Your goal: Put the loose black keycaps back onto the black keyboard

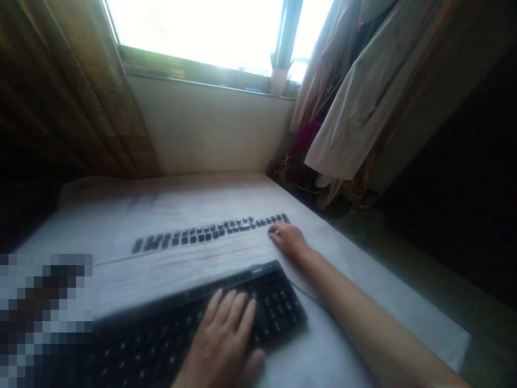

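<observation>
A black keyboard (278, 302) lies at an angle on the white-covered table, its left part running behind a pixelated patch. Across its keys, toward the right part, my left hand (222, 337) rests with the fingers stretched out. Beyond the keyboard, loose black keycaps (194, 237) are laid out in long rows. My right hand (287, 237) is at the right end of these rows, thumb and fingers pinched together on a small piece that looks like a keycap (276, 232).
The white cloth-covered table (363, 291) ends along a diagonal right edge. A cable (307, 291) runs under my right forearm. Behind are a bright window (194, 32), a curtain (81, 91) at left, a cup (278, 81) on the sill and hanging clothes (355, 108) at right.
</observation>
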Motion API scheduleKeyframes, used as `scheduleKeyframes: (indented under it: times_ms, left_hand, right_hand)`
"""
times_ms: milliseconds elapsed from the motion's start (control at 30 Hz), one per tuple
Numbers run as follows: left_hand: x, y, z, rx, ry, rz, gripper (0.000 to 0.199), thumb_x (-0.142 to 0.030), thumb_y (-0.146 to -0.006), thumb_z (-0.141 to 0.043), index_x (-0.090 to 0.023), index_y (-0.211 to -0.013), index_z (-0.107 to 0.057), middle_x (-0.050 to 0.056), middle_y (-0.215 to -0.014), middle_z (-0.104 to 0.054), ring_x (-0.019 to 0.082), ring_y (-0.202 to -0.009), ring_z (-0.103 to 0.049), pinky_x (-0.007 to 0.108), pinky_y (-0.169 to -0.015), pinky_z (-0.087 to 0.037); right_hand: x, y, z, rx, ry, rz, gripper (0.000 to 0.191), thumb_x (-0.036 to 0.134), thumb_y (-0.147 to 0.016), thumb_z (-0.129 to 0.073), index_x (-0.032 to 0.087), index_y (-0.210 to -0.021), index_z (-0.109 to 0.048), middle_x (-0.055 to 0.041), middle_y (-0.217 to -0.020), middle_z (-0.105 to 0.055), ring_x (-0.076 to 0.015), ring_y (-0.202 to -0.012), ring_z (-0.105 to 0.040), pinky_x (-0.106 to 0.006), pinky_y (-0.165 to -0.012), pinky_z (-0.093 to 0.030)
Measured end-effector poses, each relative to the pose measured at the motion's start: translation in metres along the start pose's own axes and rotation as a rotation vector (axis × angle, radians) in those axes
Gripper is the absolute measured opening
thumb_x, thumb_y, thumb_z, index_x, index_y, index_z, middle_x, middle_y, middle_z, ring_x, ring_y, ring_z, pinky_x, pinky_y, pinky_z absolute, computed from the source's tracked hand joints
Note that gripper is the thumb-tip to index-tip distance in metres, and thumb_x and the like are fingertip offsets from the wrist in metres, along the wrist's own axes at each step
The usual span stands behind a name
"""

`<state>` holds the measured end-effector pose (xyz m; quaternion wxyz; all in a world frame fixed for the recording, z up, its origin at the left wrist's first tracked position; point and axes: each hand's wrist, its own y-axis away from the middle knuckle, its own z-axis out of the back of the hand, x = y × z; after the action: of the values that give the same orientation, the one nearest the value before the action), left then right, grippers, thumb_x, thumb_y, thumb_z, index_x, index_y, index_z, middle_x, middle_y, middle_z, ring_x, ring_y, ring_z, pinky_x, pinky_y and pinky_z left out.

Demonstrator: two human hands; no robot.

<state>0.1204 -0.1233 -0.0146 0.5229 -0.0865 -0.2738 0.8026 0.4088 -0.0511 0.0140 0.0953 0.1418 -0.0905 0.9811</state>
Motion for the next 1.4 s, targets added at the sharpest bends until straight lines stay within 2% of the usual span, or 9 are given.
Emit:
scheduleKeyframes:
  times_ms: [100,200,333,467,633,867,1067,1400]
  left_hand:
    - [0.000,-0.001,0.002,0.001,0.000,0.008,0.055,-0.058,-0.088,-0.056,-0.018,-0.127,-0.058,0.008,-0.124,-0.065,0.026,-0.114,-0.058,0.041,-0.107,-0.034]
    - [-0.002,0.000,0.002,0.000,0.012,0.025,0.055,-0.059,-0.089,-0.055,-0.019,-0.126,-0.060,0.008,-0.125,-0.065,0.026,-0.117,-0.056,0.041,-0.109,-0.033]
    - [-0.006,0.001,0.000,0.001,0.038,0.040,0.051,-0.055,-0.091,-0.054,-0.019,-0.126,-0.060,0.008,-0.127,-0.063,0.027,-0.120,-0.055,0.042,-0.111,-0.031]
    - [-0.010,0.002,-0.001,0.000,0.059,0.045,0.046,-0.050,-0.093,-0.053,-0.018,-0.125,-0.061,0.008,-0.126,-0.064,0.025,-0.119,-0.055,0.040,-0.113,-0.028]
    - [-0.008,0.001,0.002,0.036,0.036,-0.010,0.045,-0.046,-0.092,-0.054,-0.017,-0.127,-0.060,0.008,-0.126,-0.064,0.025,-0.118,-0.055,0.039,-0.112,-0.028]
    - [-0.006,-0.007,0.005,0.046,0.054,-0.007,0.049,-0.051,-0.092,-0.054,-0.017,-0.127,-0.059,0.008,-0.124,-0.065,0.026,-0.116,-0.056,0.041,-0.110,-0.032]
    - [-0.008,-0.017,0.000,0.085,0.122,0.034,0.057,-0.057,-0.089,-0.058,-0.017,-0.130,-0.056,0.009,-0.124,-0.064,0.028,-0.116,-0.056,0.046,-0.107,-0.036]
    - [-0.009,-0.019,0.000,0.115,0.165,0.077,0.057,-0.058,-0.087,-0.061,-0.019,-0.128,-0.059,0.008,-0.123,-0.064,0.028,-0.115,-0.057,0.048,-0.108,-0.037]
  right_hand:
    - [0.006,0.012,0.009,-0.020,-0.091,0.009,0.020,0.019,-0.087,-0.059,0.018,-0.104,-0.071,-0.0078,-0.105,-0.072,-0.0183,-0.088,-0.066,-0.031,-0.085,-0.049]
    - [0.016,0.040,0.019,-0.002,-0.192,0.060,0.019,0.022,-0.086,-0.062,0.020,-0.101,-0.071,-0.0039,-0.098,-0.073,-0.0150,-0.081,-0.066,-0.027,-0.078,-0.051]
    - [0.030,0.082,0.023,0.115,-0.501,0.230,0.013,0.019,-0.079,-0.067,0.020,-0.091,-0.072,-0.0026,-0.088,-0.071,-0.0148,-0.076,-0.065,-0.027,-0.074,-0.052]
    - [0.037,0.102,0.020,0.204,-0.539,0.251,0.015,0.017,-0.077,-0.068,0.020,-0.091,-0.073,-0.0038,-0.090,-0.070,-0.0166,-0.080,-0.065,-0.029,-0.078,-0.052]
    - [0.039,0.103,0.017,0.255,-0.515,0.234,0.015,0.017,-0.076,-0.070,0.022,-0.089,-0.075,-0.0035,-0.092,-0.071,-0.0175,-0.083,-0.066,-0.029,-0.080,-0.051]
    - [0.043,0.100,0.018,0.286,-0.486,0.165,0.015,0.017,-0.073,-0.072,0.023,-0.086,-0.077,-0.0027,-0.089,-0.071,-0.0178,-0.083,-0.066,-0.028,-0.081,-0.050]
    - [0.046,0.100,0.017,0.321,-0.451,0.129,0.015,0.021,-0.075,-0.071,0.024,-0.088,-0.077,-0.0024,-0.086,-0.074,-0.0185,-0.082,-0.067,-0.028,-0.079,-0.050]
    - [0.038,0.098,0.015,0.320,-0.497,0.215,0.025,0.016,-0.080,-0.059,0.022,-0.093,-0.078,-0.0042,-0.090,-0.074,-0.0179,-0.085,-0.068,-0.028,-0.080,-0.051]
